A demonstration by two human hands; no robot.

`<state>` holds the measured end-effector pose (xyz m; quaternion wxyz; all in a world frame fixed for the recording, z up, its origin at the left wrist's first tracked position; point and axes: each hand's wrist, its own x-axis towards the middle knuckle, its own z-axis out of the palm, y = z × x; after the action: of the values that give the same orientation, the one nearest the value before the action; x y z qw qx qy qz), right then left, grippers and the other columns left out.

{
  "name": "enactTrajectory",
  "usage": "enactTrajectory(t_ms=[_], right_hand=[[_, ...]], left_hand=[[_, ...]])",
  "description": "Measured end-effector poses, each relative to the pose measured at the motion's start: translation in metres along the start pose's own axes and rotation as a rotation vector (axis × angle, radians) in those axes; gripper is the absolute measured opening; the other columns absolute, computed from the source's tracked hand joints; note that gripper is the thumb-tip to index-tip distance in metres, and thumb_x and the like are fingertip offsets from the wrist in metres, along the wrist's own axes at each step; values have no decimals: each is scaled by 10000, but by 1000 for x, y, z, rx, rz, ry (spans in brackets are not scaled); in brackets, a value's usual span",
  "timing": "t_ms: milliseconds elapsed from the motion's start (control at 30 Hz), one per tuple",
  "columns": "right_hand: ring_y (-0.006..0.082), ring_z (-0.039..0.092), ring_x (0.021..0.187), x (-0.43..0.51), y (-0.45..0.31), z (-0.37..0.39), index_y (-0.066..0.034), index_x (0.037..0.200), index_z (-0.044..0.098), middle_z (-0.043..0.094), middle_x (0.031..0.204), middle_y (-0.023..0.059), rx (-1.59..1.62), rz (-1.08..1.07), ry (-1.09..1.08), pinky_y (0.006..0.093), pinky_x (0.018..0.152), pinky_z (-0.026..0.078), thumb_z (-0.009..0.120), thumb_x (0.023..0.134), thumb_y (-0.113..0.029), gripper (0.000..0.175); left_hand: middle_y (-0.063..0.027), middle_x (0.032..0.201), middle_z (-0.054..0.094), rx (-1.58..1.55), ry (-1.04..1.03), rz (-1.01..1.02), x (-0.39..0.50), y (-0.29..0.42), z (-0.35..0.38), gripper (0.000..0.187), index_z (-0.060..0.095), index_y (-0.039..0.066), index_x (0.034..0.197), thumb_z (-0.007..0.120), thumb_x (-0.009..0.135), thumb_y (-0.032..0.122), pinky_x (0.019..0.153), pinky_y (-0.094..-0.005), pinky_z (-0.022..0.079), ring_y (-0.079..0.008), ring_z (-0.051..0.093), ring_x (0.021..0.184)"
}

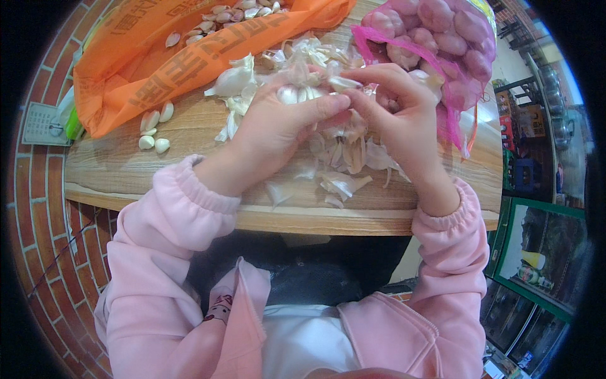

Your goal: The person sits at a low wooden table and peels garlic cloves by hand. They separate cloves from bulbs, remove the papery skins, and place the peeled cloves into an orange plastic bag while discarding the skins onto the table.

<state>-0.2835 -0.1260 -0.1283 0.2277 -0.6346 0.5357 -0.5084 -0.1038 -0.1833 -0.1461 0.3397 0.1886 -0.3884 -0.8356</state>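
My left hand [279,118] cups a partly broken garlic bulb [303,94] above the wooden table. Between its fingertips, my right hand [402,104] pinches a garlic clove [344,84] at the bulb's right side. Loose papery garlic skins [341,182] lie under and around both hands. Several peeled cloves [150,121] rest on the table to the left. Behind them spreads an orange plastic bag [189,71] with unpeeled cloves [232,15] in it. At the upper right, a pink mesh bag [445,71] holds whole garlic bulbs [450,42].
The wooden table's near edge [326,222] runs just in front of my body. A brick wall [42,189] stands at the left, with a printed card [45,124] beside the table. Shelves with metal pots [558,104] and a green-framed glass-door cabinet [544,251] are at the right.
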Motion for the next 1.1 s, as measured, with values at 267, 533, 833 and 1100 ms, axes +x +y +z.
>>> enactTrajectory(t_ms=[267, 533, 833, 1100], right_hand=[[39, 536, 665, -2, 4, -1, -4, 933, 713, 670, 765, 6, 5, 18, 56, 205, 563, 394, 740, 838, -124, 156], [29, 482, 602, -4, -1, -3, 6, 931, 713, 620, 690, -16, -156, -88, 23, 212, 523, 365, 719, 848, -145, 172], [23, 521, 655, 2, 4, -8, 17, 904, 689, 630, 736, -27, 303, 297, -81, 210, 542, 397, 668, 898, -184, 202], [36, 577, 720, 0, 0, -3, 33, 934, 668, 659, 795, 3, 209, 200, 0, 204, 624, 451, 646, 923, -188, 223]], left_hand=[[-34, 1046, 607, 372, 42, 182, 1, -5, -5, 211, 517, 91, 1094, 622, 920, 36, 902, -303, 539, -147, 623, 1018], [-16, 997, 611, 158, 103, 133, 2, -3, -4, 226, 555, 66, 1058, 692, 878, 73, 826, -245, 506, -110, 614, 932], [6, 973, 607, 603, 29, 256, 0, 0, -3, 253, 575, 74, 1045, 735, 853, 111, 807, -224, 475, -79, 587, 927], [-7, 1013, 586, 644, -106, 269, 2, 4, -3, 267, 525, 74, 1048, 710, 856, 56, 809, -222, 492, -91, 588, 944]])
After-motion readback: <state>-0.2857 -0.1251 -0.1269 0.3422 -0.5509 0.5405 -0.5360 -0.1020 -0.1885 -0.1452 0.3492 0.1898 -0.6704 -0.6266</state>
